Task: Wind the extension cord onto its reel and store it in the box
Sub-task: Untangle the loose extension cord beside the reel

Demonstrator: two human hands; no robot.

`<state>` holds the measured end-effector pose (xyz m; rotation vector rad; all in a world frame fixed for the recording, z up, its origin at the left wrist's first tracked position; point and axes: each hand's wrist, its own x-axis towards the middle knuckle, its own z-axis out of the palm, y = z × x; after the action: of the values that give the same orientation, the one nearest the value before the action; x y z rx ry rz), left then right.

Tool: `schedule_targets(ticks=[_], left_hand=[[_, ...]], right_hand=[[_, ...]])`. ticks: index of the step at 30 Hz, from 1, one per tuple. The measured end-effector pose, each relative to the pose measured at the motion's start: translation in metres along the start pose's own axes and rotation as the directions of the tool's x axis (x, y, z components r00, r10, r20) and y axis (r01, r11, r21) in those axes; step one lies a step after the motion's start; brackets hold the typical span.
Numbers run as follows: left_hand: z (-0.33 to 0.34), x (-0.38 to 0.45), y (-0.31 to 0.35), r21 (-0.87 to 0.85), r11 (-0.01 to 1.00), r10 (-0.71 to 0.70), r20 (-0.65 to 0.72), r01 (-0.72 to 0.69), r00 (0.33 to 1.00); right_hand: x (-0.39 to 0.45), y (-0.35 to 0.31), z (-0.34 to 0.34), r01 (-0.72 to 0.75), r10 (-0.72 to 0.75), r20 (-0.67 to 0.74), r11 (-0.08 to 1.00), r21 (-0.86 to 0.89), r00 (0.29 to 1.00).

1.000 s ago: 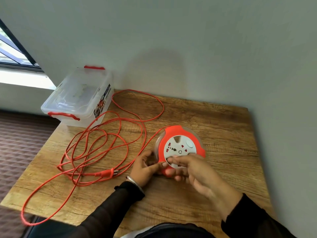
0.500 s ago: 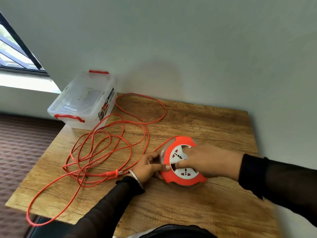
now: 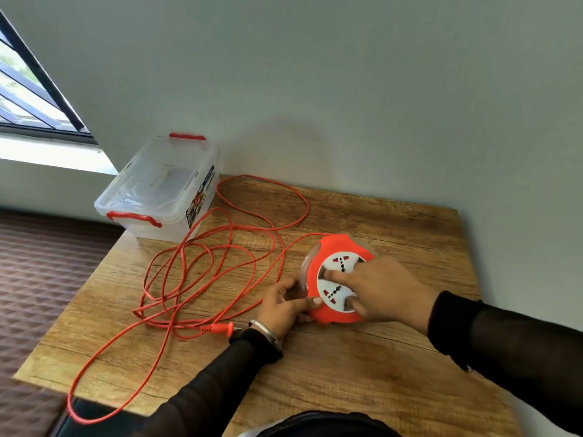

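On a wooden table [image 3: 394, 367] set against a pale wall, an orange cord reel [image 3: 334, 305] with a white socket face is shown lying flat, right of centre. The reel's near-left rim is gripped by the left hand [image 3: 285, 305], with the thumb laid on the orange edge and the fingers curled beneath. The right hand [image 3: 383, 293] is laid over the socket face, its fingers spread and pressed onto the white disc. The orange extension cord [image 3: 202, 266] is seen in loose, overlapping loops across the left half of the table, one strand running to the reel's far side and one long loop hanging over the near-left edge. Its plug [image 3: 220, 327] is seen lying just beside the left wrist. A clear plastic box [image 3: 157, 187] with red handles, lid closed, is placed at the far-left corner, well apart from the reel.
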<state>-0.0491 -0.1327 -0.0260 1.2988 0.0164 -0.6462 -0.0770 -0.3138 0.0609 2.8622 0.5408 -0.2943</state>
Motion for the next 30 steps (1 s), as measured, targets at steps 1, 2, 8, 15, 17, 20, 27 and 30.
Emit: schedule_targets(ticks=[1, 2, 8, 15, 17, 20, 27, 30], left_hand=[[0.002, -0.001, -0.002, -0.025, 1.000, 0.008, -0.019, -0.008, 1.000], [0.005, -0.001, -0.003, -0.047, 0.999, 0.015, -0.037, -0.017, 0.999], [0.010, -0.003, -0.010, -0.095, 0.993, 0.059, -0.129, -0.071, 0.990], [0.009, -0.004, -0.013, -0.066, 0.987, 0.135, -0.127, -0.144, 0.983], [0.010, -0.004, -0.014, -0.044, 0.985, 0.158, -0.133, -0.165, 0.978], [0.012, -0.005, -0.014, -0.028, 0.977, 0.208, -0.126, -0.214, 0.970], [0.011, -0.003, -0.015, -0.024, 0.980, 0.193, -0.118, -0.197, 0.974], [0.003, 0.002, -0.003, 0.000, 0.997, 0.082, -0.060, -0.082, 0.995]], right_hand=[[-0.001, -0.002, 0.003, -0.064, 0.066, -0.035, 0.996, 0.062, 0.997], [-0.002, -0.005, 0.005, -0.135, 0.144, -0.061, 0.981, 0.143, 0.988], [0.006, -0.021, 0.020, -0.356, 0.428, -0.011, 0.764, 0.538, 0.904], [0.013, -0.038, 0.021, -0.421, 0.498, 0.415, -0.107, 0.901, 0.762], [0.016, -0.046, 0.017, -0.316, 0.433, 0.520, -0.459, 0.830, 0.737], [0.015, -0.053, 0.005, -0.063, 0.297, 0.605, -0.863, 0.501, 0.739], [0.005, -0.047, 0.001, -0.243, 0.234, 0.601, -0.759, 0.604, 0.764], [-0.009, -0.022, 0.002, -0.457, 0.316, 0.564, -0.354, 0.816, 0.763]])
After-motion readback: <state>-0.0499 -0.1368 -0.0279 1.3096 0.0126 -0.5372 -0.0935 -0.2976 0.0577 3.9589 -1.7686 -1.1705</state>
